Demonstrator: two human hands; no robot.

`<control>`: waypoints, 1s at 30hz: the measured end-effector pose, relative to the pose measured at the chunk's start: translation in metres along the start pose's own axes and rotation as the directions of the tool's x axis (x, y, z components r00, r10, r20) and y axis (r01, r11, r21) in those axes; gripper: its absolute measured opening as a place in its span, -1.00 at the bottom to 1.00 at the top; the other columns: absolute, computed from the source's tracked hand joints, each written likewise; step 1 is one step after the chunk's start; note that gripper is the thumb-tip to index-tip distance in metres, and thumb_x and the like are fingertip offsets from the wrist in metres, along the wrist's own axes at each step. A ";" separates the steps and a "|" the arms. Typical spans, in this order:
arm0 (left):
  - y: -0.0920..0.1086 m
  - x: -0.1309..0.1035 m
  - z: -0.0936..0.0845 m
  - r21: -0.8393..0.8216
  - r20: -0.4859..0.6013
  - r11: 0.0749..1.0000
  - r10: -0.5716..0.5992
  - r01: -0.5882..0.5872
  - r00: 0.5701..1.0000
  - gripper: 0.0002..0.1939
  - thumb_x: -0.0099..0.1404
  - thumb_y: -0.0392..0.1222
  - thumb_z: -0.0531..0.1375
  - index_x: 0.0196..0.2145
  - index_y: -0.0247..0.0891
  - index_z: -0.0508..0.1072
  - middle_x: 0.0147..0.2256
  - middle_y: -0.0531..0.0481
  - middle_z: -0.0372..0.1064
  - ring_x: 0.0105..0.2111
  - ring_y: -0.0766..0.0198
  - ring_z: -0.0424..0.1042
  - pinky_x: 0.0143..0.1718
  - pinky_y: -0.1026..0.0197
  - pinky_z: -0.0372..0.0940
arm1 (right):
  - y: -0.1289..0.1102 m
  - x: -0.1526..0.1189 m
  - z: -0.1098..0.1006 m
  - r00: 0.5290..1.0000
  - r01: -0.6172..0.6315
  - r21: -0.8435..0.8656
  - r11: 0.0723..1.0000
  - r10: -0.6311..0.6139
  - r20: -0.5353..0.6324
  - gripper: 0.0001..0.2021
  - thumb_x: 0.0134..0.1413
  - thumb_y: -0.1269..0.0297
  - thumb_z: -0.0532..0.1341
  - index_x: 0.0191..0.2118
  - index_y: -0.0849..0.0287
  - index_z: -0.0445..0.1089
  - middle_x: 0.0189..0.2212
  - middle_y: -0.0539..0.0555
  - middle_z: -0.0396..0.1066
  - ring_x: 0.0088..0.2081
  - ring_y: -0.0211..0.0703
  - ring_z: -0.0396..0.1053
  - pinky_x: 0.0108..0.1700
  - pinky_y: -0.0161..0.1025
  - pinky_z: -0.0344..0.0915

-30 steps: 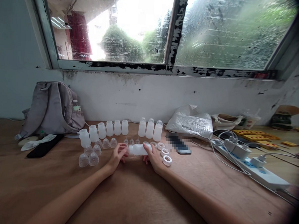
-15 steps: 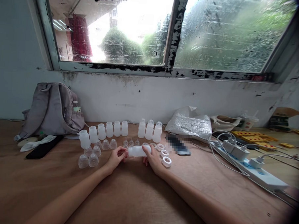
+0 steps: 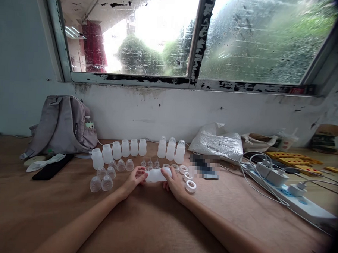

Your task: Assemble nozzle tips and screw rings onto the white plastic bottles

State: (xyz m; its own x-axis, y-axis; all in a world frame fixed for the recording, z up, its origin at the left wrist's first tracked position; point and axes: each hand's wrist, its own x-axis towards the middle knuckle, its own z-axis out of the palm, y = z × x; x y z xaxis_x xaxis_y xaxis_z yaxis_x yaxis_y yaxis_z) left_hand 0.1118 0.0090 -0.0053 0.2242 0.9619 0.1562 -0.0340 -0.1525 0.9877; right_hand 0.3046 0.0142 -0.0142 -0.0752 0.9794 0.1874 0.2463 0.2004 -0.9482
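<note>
A frosted white baby bottle [image 3: 155, 175] lies on its side between my hands, just above the table. My right hand [image 3: 175, 183] is wrapped round its base end, thumb on top. My left hand [image 3: 134, 180] closes its fingers at the neck end, and they hide the bottle's mouth. Behind the bottle stand several clear teats [image 3: 150, 163]. White screw rings [image 3: 190, 186] lie by my right hand, some partly covered by it. Clear dome caps [image 3: 107, 183] sit left of my left hand. Several uncapped bottles [image 3: 116, 150] form a row behind them; three capped bottles [image 3: 171, 149] stand further right.
A grey backpack [image 3: 61, 125] and a black phone-like slab [image 3: 52, 167] with a tissue are at left. To the right are a silver plastic bag [image 3: 217, 141], a partly blurred phone [image 3: 211, 177], a power strip [image 3: 308, 205] with cables, and yellow parts [image 3: 293, 158].
My left hand has closed further over the bottle's neck end, which showed more before. My right hand keeps its grip on the base. The whole view has shifted slightly.
</note>
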 end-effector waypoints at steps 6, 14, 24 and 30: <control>-0.005 -0.001 -0.001 0.087 0.123 0.996 0.016 -0.027 0.992 -0.61 -0.01 0.02 0.23 -0.32 -0.33 0.35 -0.45 -0.01 0.35 -0.46 0.30 0.33 -0.45 0.29 0.23 | -0.004 -0.001 0.000 1.000 0.015 -0.062 0.998 -0.014 0.024 -0.69 -0.01 -0.05 0.01 -0.27 0.08 0.14 -0.77 -0.16 0.12 -0.77 -0.29 0.11 -0.72 -0.37 0.00; -0.014 -0.007 0.001 0.141 0.142 0.983 0.098 -0.119 0.985 -0.67 0.03 -0.09 0.22 -0.28 -0.30 0.27 -0.33 -0.05 0.31 -0.31 0.25 0.31 -0.26 0.22 0.22 | -0.008 0.000 -0.012 0.981 0.187 -0.313 0.931 -0.193 0.011 -0.71 -0.03 0.05 0.08 -0.23 0.12 0.27 -0.43 0.03 0.37 -0.37 -0.11 0.34 -0.31 -0.22 0.22; -0.012 -0.013 0.007 0.254 0.132 0.944 0.181 -0.209 0.975 -0.64 0.15 -0.16 0.11 -0.09 -0.26 0.17 -0.27 -0.06 0.20 -0.30 0.26 0.29 -0.21 0.21 0.22 | -0.008 0.002 -0.010 0.984 0.174 -0.384 0.907 -0.178 0.024 -0.69 0.01 0.03 0.03 -0.25 0.15 0.27 -0.40 0.08 0.37 -0.32 -0.06 0.31 -0.27 -0.20 0.18; -0.008 -0.014 -0.001 0.512 0.188 0.775 0.321 -0.371 0.928 -0.61 0.21 -0.14 0.04 -0.01 -0.24 0.10 -0.14 -0.13 0.21 -0.15 0.19 0.25 -0.10 0.12 0.18 | -0.013 -0.003 -0.010 0.988 0.145 -0.373 0.917 -0.157 -0.003 -0.69 0.03 0.00 -0.01 -0.27 0.12 0.23 -0.37 0.07 0.35 -0.28 -0.08 0.30 -0.25 -0.22 0.17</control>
State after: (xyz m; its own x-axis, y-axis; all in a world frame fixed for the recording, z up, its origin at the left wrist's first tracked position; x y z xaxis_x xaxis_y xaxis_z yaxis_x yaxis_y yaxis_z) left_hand 0.1084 -0.0028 -0.0149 0.3802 0.8016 0.4614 0.3893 -0.5912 0.7064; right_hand 0.3108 0.0085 0.0005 -0.1100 0.9357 0.3351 0.5750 0.3349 -0.7465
